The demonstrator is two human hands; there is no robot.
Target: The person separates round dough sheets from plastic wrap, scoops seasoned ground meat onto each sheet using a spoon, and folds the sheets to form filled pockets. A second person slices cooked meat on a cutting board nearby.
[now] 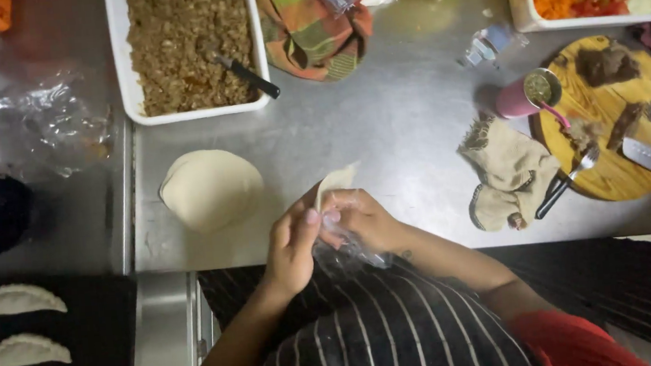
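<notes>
Both hands meet at the near edge of the steel desk [383, 123]; left hand [292, 245] and right hand [360, 219] pinch a folded dough disc [335, 180] between fingertips, clear plastic film [347, 253] dangling beneath; stack of round dough discs [211, 189] lies just left of the hands; white tray of minced filling [188, 46] with a black-handled spoon [249, 76] sits at the far edge; round wooden board [610, 119] with fork and knife at the right edge; beige cloth [507, 175] beside it; shaped empanadas [18, 300] on a dark tray at near left.

Bare forearms, a black apron with white stripes, red garment beneath.
</notes>
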